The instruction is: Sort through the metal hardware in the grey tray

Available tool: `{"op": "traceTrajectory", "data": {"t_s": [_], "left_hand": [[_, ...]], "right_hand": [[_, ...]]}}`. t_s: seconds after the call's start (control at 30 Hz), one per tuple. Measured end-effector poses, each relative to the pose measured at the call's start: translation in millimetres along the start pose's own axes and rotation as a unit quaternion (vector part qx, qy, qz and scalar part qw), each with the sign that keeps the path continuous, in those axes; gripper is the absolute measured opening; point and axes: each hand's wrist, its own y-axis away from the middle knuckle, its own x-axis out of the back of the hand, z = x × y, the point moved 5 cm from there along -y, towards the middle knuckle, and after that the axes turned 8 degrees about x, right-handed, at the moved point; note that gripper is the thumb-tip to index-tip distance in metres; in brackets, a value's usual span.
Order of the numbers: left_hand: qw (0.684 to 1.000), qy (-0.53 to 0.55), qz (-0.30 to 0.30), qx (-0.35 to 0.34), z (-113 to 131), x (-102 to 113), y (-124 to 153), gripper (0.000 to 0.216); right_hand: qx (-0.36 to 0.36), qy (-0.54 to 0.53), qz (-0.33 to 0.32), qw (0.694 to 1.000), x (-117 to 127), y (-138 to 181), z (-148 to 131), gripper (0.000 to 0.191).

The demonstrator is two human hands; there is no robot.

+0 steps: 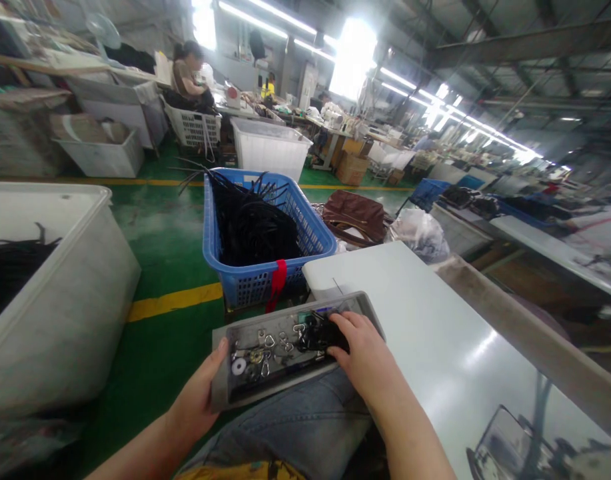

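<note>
Tray: shallow grey rectangular metal tray resting on the person's denim-clad lap, its far right corner just beside the near left corner of the white table.
Tray contents: small silver metal clips and rings near the tray's middle; a clump of black hardware toward its right end.
Left hand: left hand grips the tray's near left edge, thumb on the rim, fingers hidden beneath; forearm extends from the lower left.
Right hand: right hand lies palm-down over the tray's right end, fingers curled together onto the black hardware; whether anything is pinched cannot be told.
Surroundings: blue plastic basket filled with black straps stands on the green floor beyond the tray's far edge; a white plastic bin stands to the left.
</note>
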Motion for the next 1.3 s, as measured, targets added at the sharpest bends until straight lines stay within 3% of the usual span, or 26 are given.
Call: {"op": "traceTrajectory", "data": {"t_s": [0.13, 0.3, 0.43, 0.57, 0.67, 0.97, 1.3], "left_hand": [[1.000, 0.011, -0.006, 0.002, 0, -4, 4, 0.063], [1.000, -0.009, -0.004, 0.006, -4, 1, -1, 0.068], [1.000, -0.016, 0.018, 0.002, -4, 1, -1, 0.072], [0.999, -0.020, 0.023, 0.017, -3, -6, 3, 0.065], [0.999, -0.023, 0.017, 0.027, -5, -8, 2, 0.064], [0.999, -0.014, -0.020, 0.025, -7, -2, -2, 0.076], [0.998, 0.006, -0.031, 0.047, -9, -7, -1, 0.071]], "right_hand": [[0.012, -0.011, -0.003, 1.000, -2, -1, -9, 0.057], [0.003, -0.025, -0.006, 1.000, -6, -6, -9, 0.030], [-0.027, -0.092, 0.066, 0.993, -5, -7, 10, 0.030], [-0.038, -0.207, 0.185, 0.960, 7, -4, 26, 0.026], [-0.052, -0.254, 0.235, 0.937, 17, 0, 27, 0.026], [-0.122, -0.448, 0.271, 0.843, 29, 6, 12, 0.032], [-0.101, -0.454, 0.326, 0.823, 40, 11, 3, 0.026]]}}
